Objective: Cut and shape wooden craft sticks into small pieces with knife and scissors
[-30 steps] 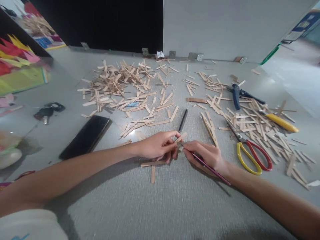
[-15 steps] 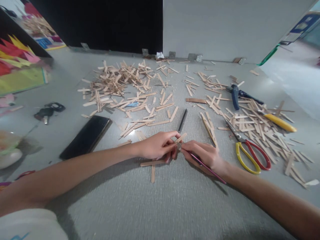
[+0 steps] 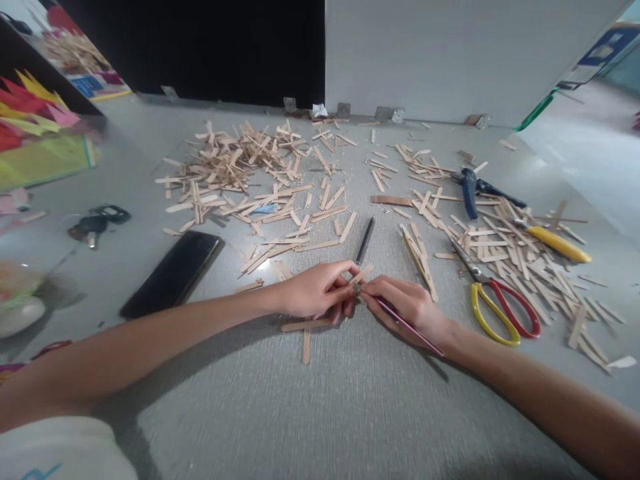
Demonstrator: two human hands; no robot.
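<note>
My left hand (image 3: 323, 290) pinches a short wooden craft stick (image 3: 361, 275), which slants up to the right from the fingertips. Close against it, my right hand (image 3: 403, 300) grips a thin pink pencil-like stick (image 3: 413, 328) with its tip hidden between the two hands. Whether that is a pencil or a slim brush I cannot tell. A small greyish bit shows where the fingertips meet. Under my left hand lie craft sticks joined or crossed (image 3: 306, 343) on the table. Just beyond the hands rests a dark pen (image 3: 366, 240).
Craft sticks lie in a heap (image 3: 235, 157) at back left and a spread (image 3: 530, 267) at right. Scissors (image 3: 493, 303), blue-handled pliers (image 3: 470, 190) and a yellow-handled tool (image 3: 557, 243) are at right. A phone (image 3: 173, 275) and keys (image 3: 97, 223) are at left. A panel (image 3: 450, 60) stands behind.
My right hand has shifted slightly left, with the pink stick's tip closer in to my left fingers. The left hand and the craft stick have hardly moved.
</note>
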